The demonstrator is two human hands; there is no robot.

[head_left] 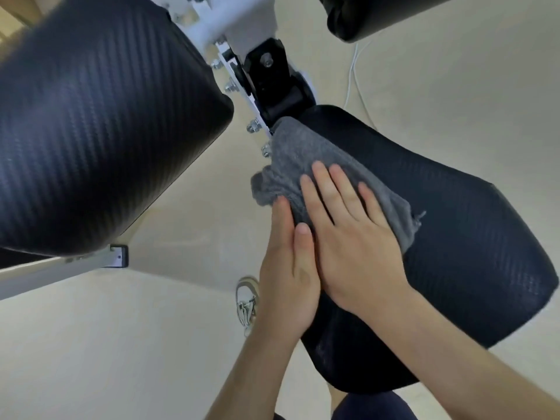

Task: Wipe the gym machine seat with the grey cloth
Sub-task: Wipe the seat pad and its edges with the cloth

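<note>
The gym machine seat (472, 244) is a black, textured pad running from the frame's centre toward the lower right. A grey cloth (303, 153) lies over its narrow far end and hangs off the left edge. My right hand (351, 237) presses flat on the cloth, fingers spread. At the seat's left edge my left hand (288, 280) sits against the cloth, with its thumb over the fabric and its fingers partly hidden under the right hand.
A large black backrest pad (100, 122) fills the upper left on a white metal frame (230, 22) with bolts. Another black pad (378, 16) sits at the top right. A white cable (353, 74) lies on the pale floor. My shoe (247, 301) is below the seat.
</note>
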